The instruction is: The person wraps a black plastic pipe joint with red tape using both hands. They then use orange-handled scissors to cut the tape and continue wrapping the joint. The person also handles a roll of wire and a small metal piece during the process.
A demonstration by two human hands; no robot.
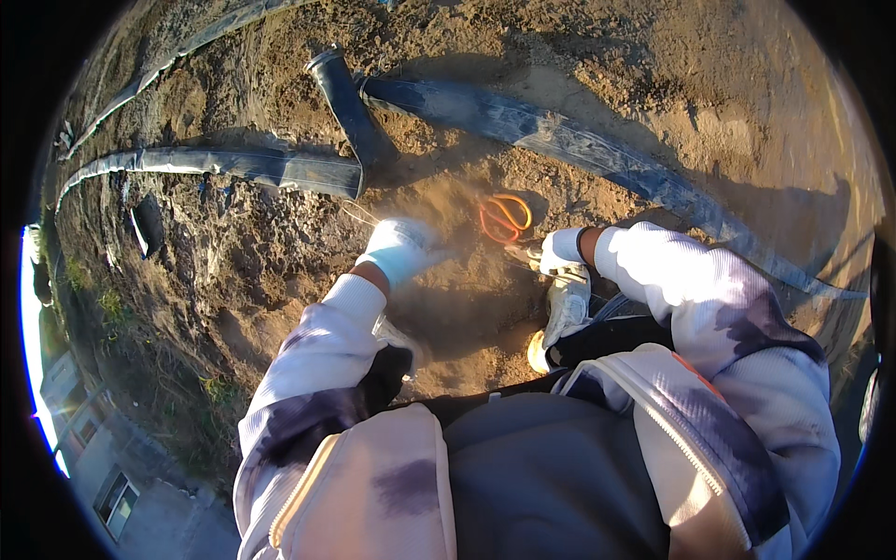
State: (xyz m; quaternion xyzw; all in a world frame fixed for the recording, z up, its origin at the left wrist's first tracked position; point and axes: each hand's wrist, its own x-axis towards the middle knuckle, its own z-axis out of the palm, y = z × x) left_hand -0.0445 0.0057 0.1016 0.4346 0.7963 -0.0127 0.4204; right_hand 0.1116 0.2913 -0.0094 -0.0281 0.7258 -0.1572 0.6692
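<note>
My left hand (404, 250), in a white glove, is over the bare soil and blurred by motion. A thin wire loop (359, 212) shows just past its knuckles; whether the fingers hold it is unclear. My right hand (562, 250), also gloved in white, is low beside my right shoe (568, 301). Close to its fingertips is a pair of scissors with orange and yellow handles (507, 217). The blades run toward the glove, and I cannot tell whether the fingers grip them. Ahead lies a black lay-flat hose (448, 105) with a short branch tube (346, 105).
Another hose length (245, 166) runs left from the branch, and a further strip (178, 59) crosses the upper left. Clods and loose dirt (266, 231) cover the ground. A building with a window (117, 500) shows at the lower left beyond some weeds (108, 304).
</note>
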